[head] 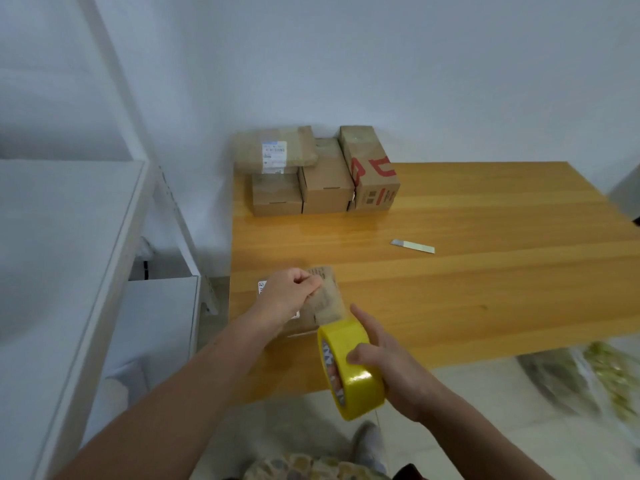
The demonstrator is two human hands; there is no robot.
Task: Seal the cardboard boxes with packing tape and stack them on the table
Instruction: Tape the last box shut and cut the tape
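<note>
A small cardboard box (323, 303) lies near the front left of the wooden table (467, 289). My left hand (289, 292) pinches the free end of the tape on top of this box. My right hand (384, 358) grips a yellow roll of packing tape (349, 368) just in front of the box, at the table's near edge. A strip of clear tape runs from the roll up to the box top. Several taped boxes (325, 181) stand in a stack at the back left of the table, against the wall.
A utility knife (412, 246) lies on the table, right of centre. A white shelf unit (104, 237) stands to the left of the table. A bag with greenish contents (588, 372) sits on the floor at the right.
</note>
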